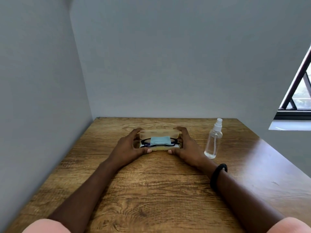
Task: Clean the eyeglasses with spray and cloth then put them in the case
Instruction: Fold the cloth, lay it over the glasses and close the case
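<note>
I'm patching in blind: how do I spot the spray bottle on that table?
Start at the wooden table set in the wall corner. Both hands hold an open case at its middle; the bottle stands upright just right of the right hand. It is the only clear, tall thing there, white-nozzled.

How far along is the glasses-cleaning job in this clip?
Ambiguous from one frame. The glasses lie in the open case with the blue cloth on top, and the spray bottle stands beside it, untouched. The left hand and right hand grip the case ends with the lid up. Either this is the start, with all cleaning left, or the end, with only closing left.
</note>
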### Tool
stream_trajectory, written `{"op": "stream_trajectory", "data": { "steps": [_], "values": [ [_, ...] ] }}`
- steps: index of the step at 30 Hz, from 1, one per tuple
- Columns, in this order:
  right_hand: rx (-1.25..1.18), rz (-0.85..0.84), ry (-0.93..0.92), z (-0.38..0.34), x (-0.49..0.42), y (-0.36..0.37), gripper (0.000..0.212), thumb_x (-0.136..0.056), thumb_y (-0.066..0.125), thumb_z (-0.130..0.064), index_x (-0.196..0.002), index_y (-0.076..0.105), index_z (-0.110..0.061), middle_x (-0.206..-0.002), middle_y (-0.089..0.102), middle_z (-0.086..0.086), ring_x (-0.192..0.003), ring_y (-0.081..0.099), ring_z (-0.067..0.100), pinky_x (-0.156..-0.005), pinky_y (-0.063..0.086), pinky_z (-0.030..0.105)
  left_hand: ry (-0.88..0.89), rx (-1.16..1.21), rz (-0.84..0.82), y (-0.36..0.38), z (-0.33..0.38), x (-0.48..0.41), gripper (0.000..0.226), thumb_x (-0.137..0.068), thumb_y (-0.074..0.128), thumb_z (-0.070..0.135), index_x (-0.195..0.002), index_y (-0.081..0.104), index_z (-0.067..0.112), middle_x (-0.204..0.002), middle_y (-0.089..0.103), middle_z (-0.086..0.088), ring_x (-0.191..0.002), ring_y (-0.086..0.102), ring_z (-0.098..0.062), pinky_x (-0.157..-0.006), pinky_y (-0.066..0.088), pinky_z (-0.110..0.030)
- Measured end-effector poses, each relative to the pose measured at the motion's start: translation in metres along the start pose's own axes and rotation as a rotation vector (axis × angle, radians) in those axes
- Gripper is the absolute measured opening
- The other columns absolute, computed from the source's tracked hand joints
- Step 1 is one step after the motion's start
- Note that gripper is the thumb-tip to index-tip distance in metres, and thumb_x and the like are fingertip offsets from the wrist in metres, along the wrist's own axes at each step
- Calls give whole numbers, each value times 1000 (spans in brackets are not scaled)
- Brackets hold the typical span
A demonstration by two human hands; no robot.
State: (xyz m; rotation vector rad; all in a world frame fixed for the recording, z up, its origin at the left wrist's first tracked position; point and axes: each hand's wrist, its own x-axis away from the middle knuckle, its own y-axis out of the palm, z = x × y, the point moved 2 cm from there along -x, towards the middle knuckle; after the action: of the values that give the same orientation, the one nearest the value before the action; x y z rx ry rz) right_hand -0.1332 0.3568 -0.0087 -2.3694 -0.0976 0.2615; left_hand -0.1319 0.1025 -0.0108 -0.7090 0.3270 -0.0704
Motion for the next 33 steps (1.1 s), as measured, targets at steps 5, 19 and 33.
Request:
{"op": "stream_trajectory", "data": {
  "steps": [5,19,33],
  "values": [
    [119,-2,-66,-2,2,3,57,-91,72,-34,-142,46,-40,-138,57,-5,-123,54,18,-100,45,33,64,-33,32,0,2,4,62,-79,86,41,-136,66,28,-136,68,6,-124,61,-4,-97,42,-7],
    [193,-23,-83,-8,3,1,63,-97,66,-30,-154,39,-32,-154,48,-3,-141,43,18,-114,33,31,187,-263,-14,-1,13,7,60,-92,72,43,-145,57,19,-152,55,-4,-139,53,-19,-110,36,-22],
    [232,-14,-65,-10,4,1,59,-99,63,-29,-153,39,-35,-161,40,0,-147,37,23,-118,29,35,205,-345,-33,0,10,7,57,-96,64,48,-146,56,20,-152,54,-5,-140,53,-21,-115,38,-29]
  ]
}}
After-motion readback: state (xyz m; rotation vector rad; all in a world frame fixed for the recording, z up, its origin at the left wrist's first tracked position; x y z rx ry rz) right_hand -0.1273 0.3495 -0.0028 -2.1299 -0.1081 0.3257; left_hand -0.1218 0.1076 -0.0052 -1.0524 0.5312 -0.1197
